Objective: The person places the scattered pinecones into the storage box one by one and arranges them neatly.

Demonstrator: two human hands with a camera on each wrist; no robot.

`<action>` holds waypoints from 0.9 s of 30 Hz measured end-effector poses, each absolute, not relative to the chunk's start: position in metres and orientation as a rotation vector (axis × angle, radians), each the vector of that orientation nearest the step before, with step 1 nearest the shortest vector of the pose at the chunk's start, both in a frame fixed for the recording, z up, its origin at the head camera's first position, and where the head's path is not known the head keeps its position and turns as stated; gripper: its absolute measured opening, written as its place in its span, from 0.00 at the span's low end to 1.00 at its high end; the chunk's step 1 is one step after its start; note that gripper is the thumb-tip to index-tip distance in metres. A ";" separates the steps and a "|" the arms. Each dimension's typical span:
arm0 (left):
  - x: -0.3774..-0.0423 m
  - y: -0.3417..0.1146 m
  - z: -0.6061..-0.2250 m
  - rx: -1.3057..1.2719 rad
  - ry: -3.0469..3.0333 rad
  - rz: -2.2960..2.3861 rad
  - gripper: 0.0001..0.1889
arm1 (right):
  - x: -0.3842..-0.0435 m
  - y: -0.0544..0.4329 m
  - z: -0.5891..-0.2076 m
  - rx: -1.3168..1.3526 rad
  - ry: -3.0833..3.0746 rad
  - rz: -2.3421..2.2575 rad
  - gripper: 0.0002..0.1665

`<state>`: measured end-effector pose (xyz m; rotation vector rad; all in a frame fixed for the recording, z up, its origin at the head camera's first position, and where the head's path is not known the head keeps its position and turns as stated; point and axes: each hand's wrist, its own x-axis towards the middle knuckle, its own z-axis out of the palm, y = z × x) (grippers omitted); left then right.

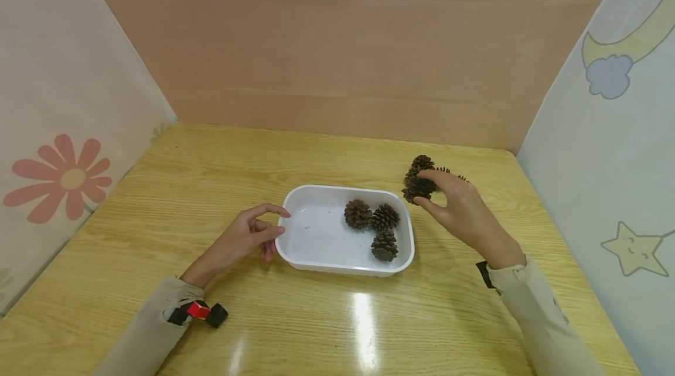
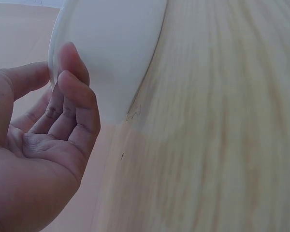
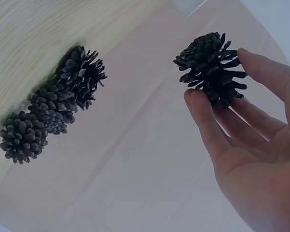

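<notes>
My right hand (image 1: 464,212) pinches a dark brown pine cone (image 3: 208,67) between thumb and fingertips, to the right of a white plastic tray (image 1: 337,267). In the right wrist view this cone stands apart from a row of loose pine cones (image 3: 53,106) on the table. At the tray's left end, my left hand (image 1: 248,235) holds the rim, its thumb and index fingertips at the edge and the other fingers lower outside. Three pine cones lie at the right end inside the tray: one (image 1: 358,214), another (image 1: 385,218) beside it, and a third (image 1: 384,246) nearer me.
A wooden table (image 1: 295,323) carries everything. Behind it rises a plain tan panel (image 1: 348,48). Pale panels flank both sides, the left with a pink flower (image 1: 71,178), the right with a yellow star (image 1: 634,248). The loose cones are partly hidden behind my right hand in the head view.
</notes>
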<state>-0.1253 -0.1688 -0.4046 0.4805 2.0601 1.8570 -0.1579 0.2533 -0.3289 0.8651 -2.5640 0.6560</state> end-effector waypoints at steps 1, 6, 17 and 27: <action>-0.125 -0.169 -0.405 0.481 2.063 1.854 0.22 | -0.157 0.252 -0.329 0.870 -2.559 0.657 0.27; -0.125 -0.169 -0.405 0.481 2.069 1.848 0.21 | -0.152 0.245 -0.328 0.901 -2.535 0.655 0.27; -0.125 -0.171 -0.408 0.505 2.067 1.851 0.20 | -0.139 0.228 -0.329 0.976 -2.501 0.666 0.29; -0.127 -0.170 -0.409 0.506 2.079 1.845 0.20 | -0.131 0.209 -0.337 1.103 -2.437 0.718 0.28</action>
